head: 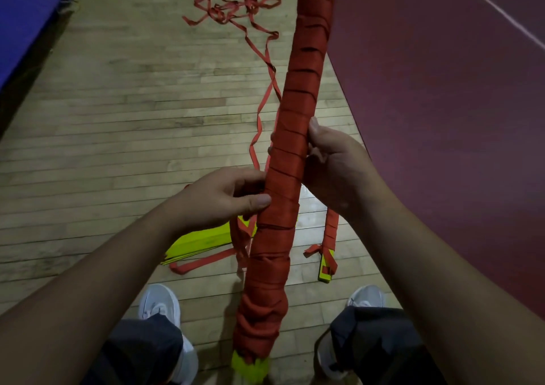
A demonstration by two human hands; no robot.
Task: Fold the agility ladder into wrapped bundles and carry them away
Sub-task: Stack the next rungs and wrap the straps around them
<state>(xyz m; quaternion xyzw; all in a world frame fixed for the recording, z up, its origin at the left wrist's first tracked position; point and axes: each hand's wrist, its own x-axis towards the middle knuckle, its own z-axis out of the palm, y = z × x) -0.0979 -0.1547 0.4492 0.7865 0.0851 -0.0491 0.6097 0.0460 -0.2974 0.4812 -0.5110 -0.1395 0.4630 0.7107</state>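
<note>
Your left hand [224, 198] and right hand [333, 166] both clasp bundle [292, 154] mid-length, fingers curled round it (yellow tips poke out both ends); bundle runs 6 to 12 o'clock; loose strap [236, 7] lies tangled on floor [118, 104] toward 11 o'clock

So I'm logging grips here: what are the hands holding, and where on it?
Both hands hold the long bundle of yellow rungs wrapped in red strap, around its middle: right hand higher, left hand just below it.

No legible text, labels or numbers anywhere (white shoes [160, 305] show no readable brand)
</note>
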